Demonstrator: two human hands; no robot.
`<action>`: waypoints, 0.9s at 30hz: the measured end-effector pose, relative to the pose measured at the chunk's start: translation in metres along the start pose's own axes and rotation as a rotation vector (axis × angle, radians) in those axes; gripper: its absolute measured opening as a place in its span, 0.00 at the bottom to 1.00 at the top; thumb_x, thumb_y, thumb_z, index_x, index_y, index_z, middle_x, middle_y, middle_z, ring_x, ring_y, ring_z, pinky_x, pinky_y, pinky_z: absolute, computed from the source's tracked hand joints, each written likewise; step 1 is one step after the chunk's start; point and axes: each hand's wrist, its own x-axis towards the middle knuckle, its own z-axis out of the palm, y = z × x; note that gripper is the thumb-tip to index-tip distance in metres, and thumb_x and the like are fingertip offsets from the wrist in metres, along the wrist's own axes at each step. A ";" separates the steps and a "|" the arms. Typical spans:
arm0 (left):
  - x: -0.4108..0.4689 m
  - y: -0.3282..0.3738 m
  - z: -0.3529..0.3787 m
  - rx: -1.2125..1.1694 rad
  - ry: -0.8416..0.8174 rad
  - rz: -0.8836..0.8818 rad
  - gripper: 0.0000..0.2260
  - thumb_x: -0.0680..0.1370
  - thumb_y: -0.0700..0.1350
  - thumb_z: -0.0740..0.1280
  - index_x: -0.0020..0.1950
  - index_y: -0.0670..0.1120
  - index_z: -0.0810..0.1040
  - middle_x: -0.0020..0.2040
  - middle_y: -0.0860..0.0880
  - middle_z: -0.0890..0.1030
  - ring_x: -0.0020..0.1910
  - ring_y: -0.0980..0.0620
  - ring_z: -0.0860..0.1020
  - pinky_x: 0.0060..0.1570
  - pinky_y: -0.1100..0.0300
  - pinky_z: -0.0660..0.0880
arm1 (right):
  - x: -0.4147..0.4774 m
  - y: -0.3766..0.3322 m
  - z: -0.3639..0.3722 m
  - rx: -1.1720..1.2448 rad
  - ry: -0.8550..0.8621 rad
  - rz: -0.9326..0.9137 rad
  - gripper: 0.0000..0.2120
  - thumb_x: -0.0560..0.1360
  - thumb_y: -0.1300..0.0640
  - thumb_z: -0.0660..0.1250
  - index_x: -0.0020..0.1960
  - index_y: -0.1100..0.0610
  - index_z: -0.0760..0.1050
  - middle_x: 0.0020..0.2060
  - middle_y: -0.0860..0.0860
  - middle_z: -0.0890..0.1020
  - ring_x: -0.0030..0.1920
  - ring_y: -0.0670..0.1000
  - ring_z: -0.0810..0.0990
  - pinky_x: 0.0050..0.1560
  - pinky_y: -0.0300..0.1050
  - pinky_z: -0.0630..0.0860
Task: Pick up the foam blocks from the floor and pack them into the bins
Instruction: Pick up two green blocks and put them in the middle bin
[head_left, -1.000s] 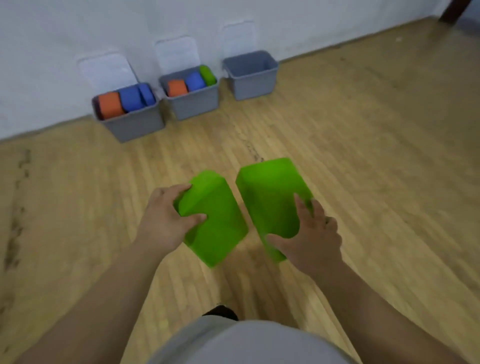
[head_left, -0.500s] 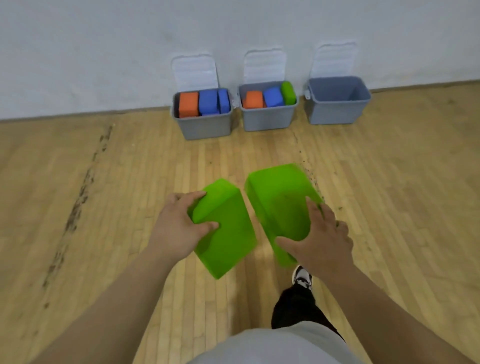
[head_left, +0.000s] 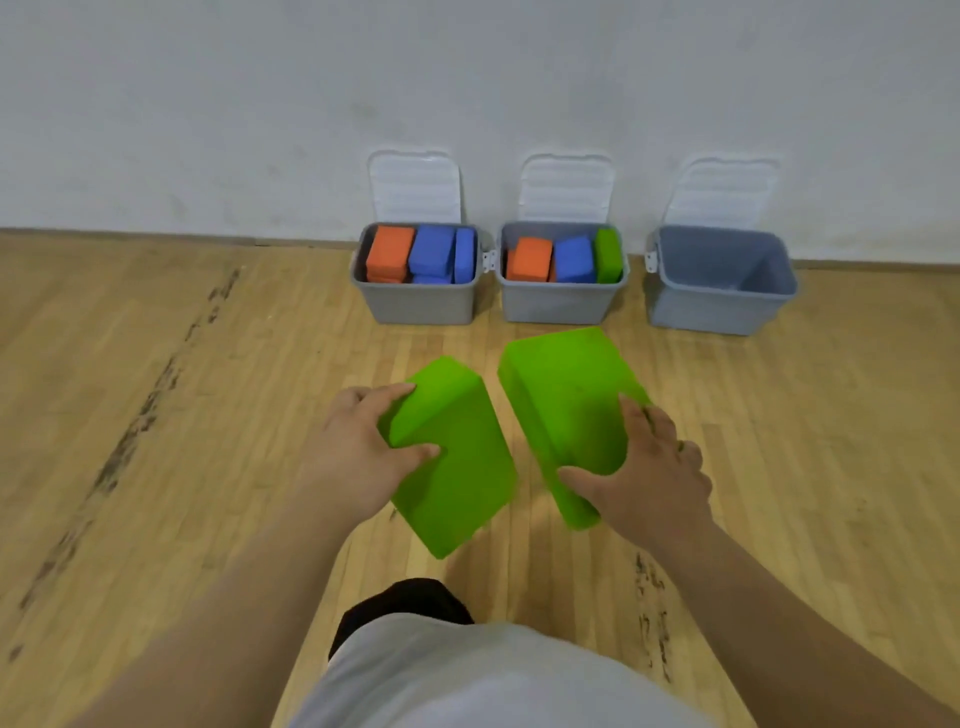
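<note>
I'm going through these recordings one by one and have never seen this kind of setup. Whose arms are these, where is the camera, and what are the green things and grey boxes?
No robot here: a person works with bare hands. The camera sits on their head, looking forward and down, so both arms reach in from below. The left hand grips the left green block and the right hand grips the right green block, foam blocks held out in front of the body. On the wooden floor, against the wall, stand three grey bins with white lids tipped open. The left bin holds orange blocks and blue blocks, the middle bin holds more of both plus a third green block, and the right bin shows no blocks inside.
</note>
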 end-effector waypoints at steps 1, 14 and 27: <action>0.018 0.004 0.004 0.003 -0.010 0.002 0.37 0.67 0.61 0.80 0.74 0.64 0.70 0.60 0.58 0.68 0.61 0.54 0.72 0.63 0.48 0.74 | 0.017 -0.001 -0.004 0.010 -0.008 -0.003 0.57 0.60 0.19 0.61 0.80 0.37 0.40 0.80 0.46 0.51 0.76 0.68 0.58 0.70 0.69 0.64; 0.355 0.005 0.012 0.017 -0.180 0.098 0.36 0.67 0.53 0.82 0.73 0.58 0.74 0.58 0.56 0.69 0.61 0.53 0.73 0.64 0.55 0.72 | 0.283 -0.102 0.003 0.110 -0.033 0.237 0.57 0.60 0.21 0.64 0.80 0.38 0.43 0.80 0.46 0.53 0.75 0.67 0.59 0.70 0.69 0.65; 0.656 0.049 0.040 0.078 -0.363 0.116 0.35 0.71 0.57 0.80 0.75 0.61 0.70 0.60 0.57 0.67 0.61 0.52 0.71 0.63 0.48 0.75 | 0.554 -0.153 -0.034 0.091 -0.052 0.357 0.55 0.58 0.17 0.58 0.78 0.35 0.42 0.80 0.48 0.52 0.74 0.67 0.60 0.69 0.69 0.66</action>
